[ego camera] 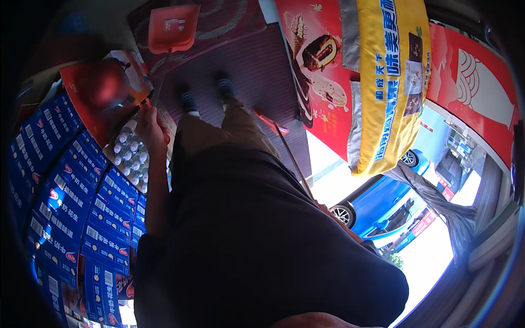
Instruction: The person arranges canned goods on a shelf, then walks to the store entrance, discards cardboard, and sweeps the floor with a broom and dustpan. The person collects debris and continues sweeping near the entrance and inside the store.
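At left, my left hand [151,125] is closed around the thin handle of a red plastic dustpan [174,28], whose pan hangs forward over a patterned dark red mat. A long stick runs from my right hand [328,211] to a broom with a red head [271,123], low beside my right leg. My right hand is partly hidden by my dark shirt, with its fingers around the stick. Both my shoes [205,96] stand on a ribbed dark mat [262,69] between the dustpan and the broom head.
Stacked blue cartons [61,197] and a pack of clear bottles [131,153] stand close on the left. On the right are a red ice-cream freezer panel [324,78] and a yellow printed cloth [385,82]. Outside the doorway stands a blue car [377,205].
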Tool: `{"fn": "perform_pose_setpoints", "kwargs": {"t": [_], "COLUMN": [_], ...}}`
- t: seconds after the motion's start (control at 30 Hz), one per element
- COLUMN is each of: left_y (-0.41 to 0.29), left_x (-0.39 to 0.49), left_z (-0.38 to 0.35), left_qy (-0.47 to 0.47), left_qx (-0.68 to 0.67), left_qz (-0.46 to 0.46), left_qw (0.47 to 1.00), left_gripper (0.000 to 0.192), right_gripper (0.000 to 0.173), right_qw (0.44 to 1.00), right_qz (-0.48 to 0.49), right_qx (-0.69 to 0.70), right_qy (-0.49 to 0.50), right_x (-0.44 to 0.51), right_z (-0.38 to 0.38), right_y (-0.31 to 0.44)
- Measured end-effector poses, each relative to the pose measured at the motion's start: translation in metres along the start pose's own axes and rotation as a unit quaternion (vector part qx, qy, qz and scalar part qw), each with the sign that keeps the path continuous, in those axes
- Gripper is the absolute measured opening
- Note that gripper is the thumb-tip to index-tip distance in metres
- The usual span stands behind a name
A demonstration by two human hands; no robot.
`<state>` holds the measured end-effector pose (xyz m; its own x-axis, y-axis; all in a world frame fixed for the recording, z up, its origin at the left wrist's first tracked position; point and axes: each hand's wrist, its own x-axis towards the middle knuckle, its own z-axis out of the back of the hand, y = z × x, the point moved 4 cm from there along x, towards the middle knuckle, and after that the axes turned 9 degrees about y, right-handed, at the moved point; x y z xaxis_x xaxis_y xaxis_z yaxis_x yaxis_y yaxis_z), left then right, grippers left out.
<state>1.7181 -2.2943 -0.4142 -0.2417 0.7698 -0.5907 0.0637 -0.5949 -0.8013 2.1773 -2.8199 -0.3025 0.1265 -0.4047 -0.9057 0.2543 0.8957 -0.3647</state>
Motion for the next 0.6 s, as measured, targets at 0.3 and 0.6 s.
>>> {"fn": "perform_pose_setpoints", "kwargs": {"t": [0.3,0.6], "left_y": [-0.025,-0.051], "left_x": [0.008,0.021], "left_z": [0.040,0.080], "left_qy": [0.053,0.050], "left_qx": [-0.040,0.085], "left_qz": [-0.011,-0.022], "left_qw": [0.998,0.995], "left_gripper": [0.023,0.045], "right_gripper": [0.055,0.037], "right_qw": [0.945,0.736], "right_qz": [0.320,0.334], "right_qx": [-0.065,-0.571], "right_qy": [0.018,-0.140], "right_x": [-0.057,0.036], "right_z": [-0.132,-0.300], "right_y": [0.266,0.582]}}
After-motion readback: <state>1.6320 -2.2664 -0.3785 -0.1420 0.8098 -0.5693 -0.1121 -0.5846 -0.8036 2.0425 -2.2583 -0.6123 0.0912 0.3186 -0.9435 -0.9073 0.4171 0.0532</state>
